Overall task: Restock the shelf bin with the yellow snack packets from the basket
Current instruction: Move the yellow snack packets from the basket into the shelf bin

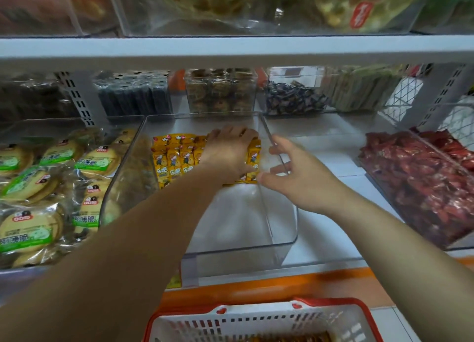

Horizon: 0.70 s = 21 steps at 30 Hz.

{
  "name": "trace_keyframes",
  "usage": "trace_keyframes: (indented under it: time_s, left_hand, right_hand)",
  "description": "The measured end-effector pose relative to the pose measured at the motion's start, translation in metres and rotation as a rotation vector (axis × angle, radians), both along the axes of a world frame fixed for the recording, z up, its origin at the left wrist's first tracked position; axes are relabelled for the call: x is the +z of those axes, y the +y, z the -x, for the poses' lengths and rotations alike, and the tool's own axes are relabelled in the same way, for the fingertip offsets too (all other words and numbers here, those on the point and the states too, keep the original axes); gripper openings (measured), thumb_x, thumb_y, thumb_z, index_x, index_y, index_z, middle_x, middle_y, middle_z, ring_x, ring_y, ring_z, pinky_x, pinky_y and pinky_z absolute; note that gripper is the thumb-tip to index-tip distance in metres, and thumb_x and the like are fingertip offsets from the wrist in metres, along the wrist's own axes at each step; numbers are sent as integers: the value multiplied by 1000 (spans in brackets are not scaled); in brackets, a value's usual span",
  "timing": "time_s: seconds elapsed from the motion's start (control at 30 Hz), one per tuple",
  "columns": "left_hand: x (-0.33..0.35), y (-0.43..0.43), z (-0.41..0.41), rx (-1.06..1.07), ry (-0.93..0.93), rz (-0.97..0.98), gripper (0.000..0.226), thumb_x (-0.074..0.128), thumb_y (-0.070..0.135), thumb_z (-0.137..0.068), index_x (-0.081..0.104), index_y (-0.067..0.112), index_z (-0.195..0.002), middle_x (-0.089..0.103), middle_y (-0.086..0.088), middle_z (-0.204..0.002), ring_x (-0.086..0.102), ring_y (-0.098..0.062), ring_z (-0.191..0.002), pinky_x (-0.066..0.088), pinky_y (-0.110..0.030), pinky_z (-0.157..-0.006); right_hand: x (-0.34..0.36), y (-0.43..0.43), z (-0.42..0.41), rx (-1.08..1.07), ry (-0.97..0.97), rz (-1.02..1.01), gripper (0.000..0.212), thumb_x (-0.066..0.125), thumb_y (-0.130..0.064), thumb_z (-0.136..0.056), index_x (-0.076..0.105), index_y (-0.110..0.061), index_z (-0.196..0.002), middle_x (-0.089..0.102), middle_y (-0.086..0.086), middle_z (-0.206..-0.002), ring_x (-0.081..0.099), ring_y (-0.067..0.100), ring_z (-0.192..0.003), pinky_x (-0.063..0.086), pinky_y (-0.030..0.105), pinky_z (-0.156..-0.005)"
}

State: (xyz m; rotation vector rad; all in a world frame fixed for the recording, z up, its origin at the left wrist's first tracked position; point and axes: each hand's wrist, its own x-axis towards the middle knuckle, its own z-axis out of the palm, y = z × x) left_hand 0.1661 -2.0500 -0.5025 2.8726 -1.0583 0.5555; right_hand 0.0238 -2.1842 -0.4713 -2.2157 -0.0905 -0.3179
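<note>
A: Bin?
B: Clear bin [280, 241], yellow packets [177, 159] lined up at its back. Left hand [228, 153] curls over them; right hand [297, 180] pinches its right wall (thumb inside).
A: Basket?
B: Below the white shelf [333, 167], red-rimmed basket [365, 316].

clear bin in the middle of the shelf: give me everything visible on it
The clear bin is a transparent, hard-looking plastic box, rectangular, open-topped, rounded corners, sitting level on the white shelf. A row of yellow snack packets lies in its rear half; the front floor is bare. The left hand lies over the packets, fingers curled over their far ends. The right hand holds the right wall's rim, thumb inside.
</note>
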Motion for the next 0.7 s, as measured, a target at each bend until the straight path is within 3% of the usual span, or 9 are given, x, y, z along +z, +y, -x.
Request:
trace_keyframes:
  time_s: [0.07,0.17,0.23,0.37,0.53,0.63,0.7]
  left_hand:
    - [2,-3,1,12,23,-10,83,81,56,-71,47,29,-142,53,-1,-141,48,-28,-128,37,-45,-104]
    - [18,-5,6,24,69,-38,82,79,57,-72,46,27,-142,53,-1,-142,51,-28,-127,39,-44,-103]
    - [36,-2,16,32,122,9,77,76,56,-77,48,27,-143,55,-2,-141,54,-28,-124,42,-42,-101]
    - [71,31,58,57,290,97,59,67,52,-89,53,26,-140,62,-5,-135,59,-28,-120,49,-37,-97]
    - [98,104,157,-49,400,154,33,72,41,-90,65,22,-117,62,7,-108,58,-15,-101,41,-27,-82]
    - [85,135,207,-65,547,81,27,69,45,-92,64,28,-112,60,16,-98,58,-9,-92,45,-25,-76]
    - [62,143,228,-69,635,31,28,69,43,-92,65,26,-113,64,12,-101,61,-11,-94,46,-25,-76]
  right_hand:
    - [-3,-1,-2,-9,12,4,50,78,-30,-78,51,-44,-117,54,-21,-97,59,-1,-90,44,9,-69]
    - [-1,0,-2,-45,19,62,57,78,-33,-77,50,-28,-127,51,-16,-97,59,5,-90,44,14,-69]
    - [3,2,0,-87,25,122,58,77,-39,-78,51,-26,-129,56,-11,-106,61,12,-94,48,25,-75]
    - [21,9,10,-252,92,437,70,68,-57,-78,49,-25,-137,57,1,-131,56,27,-118,51,43,-91]
    - [66,27,54,-295,55,451,60,70,-56,-78,58,-24,-128,57,4,-126,57,29,-117,49,41,-92]
    - [65,37,86,-245,53,419,44,71,-51,-77,65,-29,-113,62,-1,-117,60,24,-106,51,40,-89]
    - [48,42,110,-203,86,381,31,71,-48,-77,66,-31,-102,65,-5,-109,62,19,-93,53,39,-85]
